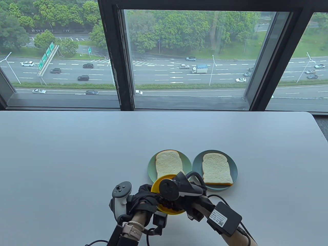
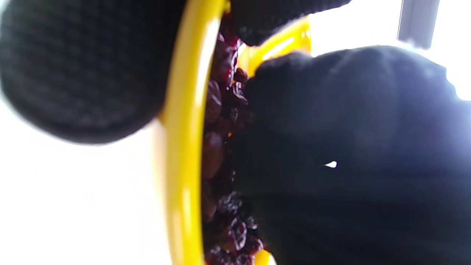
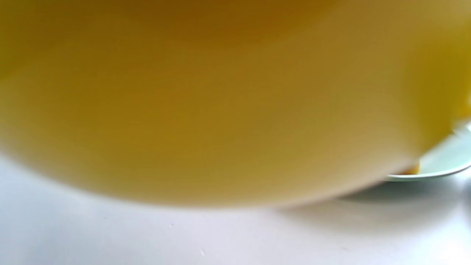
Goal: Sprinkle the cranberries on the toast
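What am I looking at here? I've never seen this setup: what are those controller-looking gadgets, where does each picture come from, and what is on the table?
There is no machine here, just a person's two hands in black sensor gloves. The gadgets are trackers strapped to the back of each hand; the fingers stay free. The wide picture looks down at the table; the two close-ups come from cameras on the wrists, hence the blur.

The left hand holds a yellow bowl by its rim. The right hand reaches into the dried cranberries in it; whether it has pinched any is hidden.

Behind the bowl sit two pale green plates, the left plate and the right plate, each with one bare slice of toast: left slice, right slice.
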{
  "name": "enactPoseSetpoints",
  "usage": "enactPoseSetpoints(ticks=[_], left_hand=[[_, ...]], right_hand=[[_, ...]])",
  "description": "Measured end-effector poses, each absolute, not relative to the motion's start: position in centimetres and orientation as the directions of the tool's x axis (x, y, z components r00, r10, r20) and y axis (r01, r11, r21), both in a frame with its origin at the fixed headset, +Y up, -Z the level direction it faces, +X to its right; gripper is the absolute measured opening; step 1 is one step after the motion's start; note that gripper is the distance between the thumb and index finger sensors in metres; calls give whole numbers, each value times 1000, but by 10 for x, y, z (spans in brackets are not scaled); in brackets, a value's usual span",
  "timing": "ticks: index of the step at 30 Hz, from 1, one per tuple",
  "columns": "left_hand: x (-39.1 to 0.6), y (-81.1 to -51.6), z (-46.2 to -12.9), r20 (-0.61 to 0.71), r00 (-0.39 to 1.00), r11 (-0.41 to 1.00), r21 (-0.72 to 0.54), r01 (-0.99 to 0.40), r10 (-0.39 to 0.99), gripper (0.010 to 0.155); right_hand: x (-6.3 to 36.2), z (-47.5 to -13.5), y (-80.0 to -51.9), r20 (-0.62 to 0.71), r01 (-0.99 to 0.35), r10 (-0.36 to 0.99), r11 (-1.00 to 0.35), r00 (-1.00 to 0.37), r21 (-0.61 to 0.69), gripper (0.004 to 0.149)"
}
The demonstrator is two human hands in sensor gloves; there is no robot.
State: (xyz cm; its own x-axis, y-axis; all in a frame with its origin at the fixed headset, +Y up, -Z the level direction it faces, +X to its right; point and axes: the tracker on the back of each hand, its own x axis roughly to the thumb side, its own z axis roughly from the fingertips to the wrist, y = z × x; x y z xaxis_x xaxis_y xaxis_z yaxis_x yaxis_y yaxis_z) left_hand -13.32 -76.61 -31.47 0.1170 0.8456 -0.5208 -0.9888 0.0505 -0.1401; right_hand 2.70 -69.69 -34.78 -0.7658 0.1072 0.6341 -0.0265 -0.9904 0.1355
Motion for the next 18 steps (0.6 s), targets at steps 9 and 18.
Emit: enactPoseSetpoints(ticks=[9,18], left_hand=[[-134,-763,-313,-507,192,128,-159,-979,840,54],[-130,-769,-311,-530,157,57,-201,-978,833,54]], right_hand=[[52,-347,-678,681,-155,258,-965,-685,211,35],[41,-406,-655,605,-193,248,-969,-757,156,35]])
